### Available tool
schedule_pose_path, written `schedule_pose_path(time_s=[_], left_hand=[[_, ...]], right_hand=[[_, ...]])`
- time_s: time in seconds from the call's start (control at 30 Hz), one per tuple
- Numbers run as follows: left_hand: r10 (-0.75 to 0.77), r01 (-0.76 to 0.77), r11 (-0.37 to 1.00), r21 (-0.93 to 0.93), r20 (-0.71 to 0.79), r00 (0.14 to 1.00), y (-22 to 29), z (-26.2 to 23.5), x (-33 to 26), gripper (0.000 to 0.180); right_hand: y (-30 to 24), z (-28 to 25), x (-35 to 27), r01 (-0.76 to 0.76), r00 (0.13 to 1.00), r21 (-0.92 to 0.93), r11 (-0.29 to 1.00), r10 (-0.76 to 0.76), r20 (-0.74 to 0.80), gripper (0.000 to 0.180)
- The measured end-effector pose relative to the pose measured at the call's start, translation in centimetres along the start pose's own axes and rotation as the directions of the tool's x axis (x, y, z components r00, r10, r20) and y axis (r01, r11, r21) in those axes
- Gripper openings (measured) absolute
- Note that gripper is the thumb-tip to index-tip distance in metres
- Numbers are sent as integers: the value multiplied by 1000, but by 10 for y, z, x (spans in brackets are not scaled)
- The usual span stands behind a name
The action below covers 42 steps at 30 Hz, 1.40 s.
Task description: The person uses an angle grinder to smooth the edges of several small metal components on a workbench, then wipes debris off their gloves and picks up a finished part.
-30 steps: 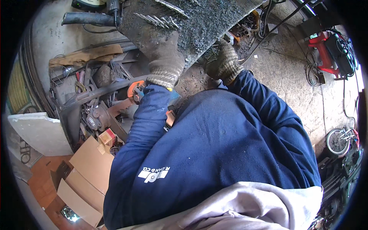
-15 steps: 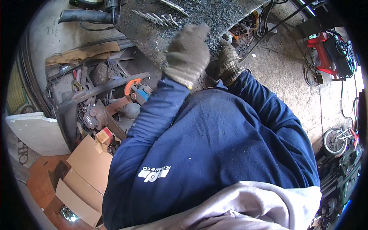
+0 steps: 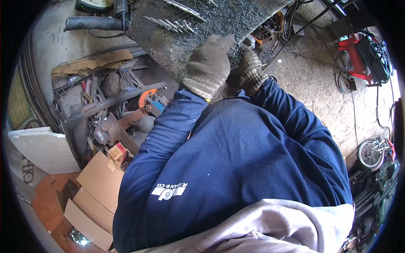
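Both my hands wear dirty knitted work gloves and meet at the near corner of a dark work table (image 3: 168,52) strewn with black grit. My left hand (image 3: 208,62) is curled closed over the table's edge, its back turned up. Beside it, just off the table's right edge, my right hand (image 3: 250,68) is bent inward with the fingers curled. A dark gap lies between the two gloves; whatever they grip there is hidden. Several thin welding rods (image 3: 173,25) lie on the tabletop beyond my left hand.
A power tool with a thick dark handle (image 3: 95,23) is at far left. Below it stands a metal frame (image 3: 114,100) with tools and an orange-and-blue grinder (image 3: 154,101). Cardboard boxes (image 3: 99,177) are lower left. A red-and-black machine (image 3: 356,59) with cables and a small bicycle (image 3: 371,154) are right.
My left hand has come slightly nearer to me and a little right, still curled. My right hand has hardly moved.
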State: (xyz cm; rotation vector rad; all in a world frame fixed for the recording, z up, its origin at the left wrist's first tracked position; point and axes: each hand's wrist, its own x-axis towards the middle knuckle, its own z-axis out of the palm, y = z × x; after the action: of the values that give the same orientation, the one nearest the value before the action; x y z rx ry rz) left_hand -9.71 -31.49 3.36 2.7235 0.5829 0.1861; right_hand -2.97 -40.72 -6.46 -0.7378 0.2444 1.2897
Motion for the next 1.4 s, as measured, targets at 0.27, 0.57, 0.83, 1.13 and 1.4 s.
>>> schedule_pose_path(time_s=[0.27, 0.57, 0.83, 1.13, 1.4], left_hand=[[162, -174, 980, 96, 122, 979, -5, 2, 28, 43], [43, -49, 996, -72, -84, 996, -7, -17, -16, 40], [-186, 147, 946, 289, 112, 976, -8, -8, -18, 36], [-106, 93, 977, 191, 61, 993, 11, -8, -5, 38], [15, -23, 997, 73, 108, 994, 9, -2, -12, 38]], right_hand=[[1, -2, 8, -54, 988, 184, 981, 25, 155, 44], [-7, 5, -4, 192, 979, -168, 967, -177, 101, 33], [-4, 8, 2, -93, 995, 348, 933, 102, -7, 33], [13, -15, 19, 9, 999, 103, 995, -14, 53, 48], [2, -21, 15, -196, 973, 362, 911, 136, 184, 38]])
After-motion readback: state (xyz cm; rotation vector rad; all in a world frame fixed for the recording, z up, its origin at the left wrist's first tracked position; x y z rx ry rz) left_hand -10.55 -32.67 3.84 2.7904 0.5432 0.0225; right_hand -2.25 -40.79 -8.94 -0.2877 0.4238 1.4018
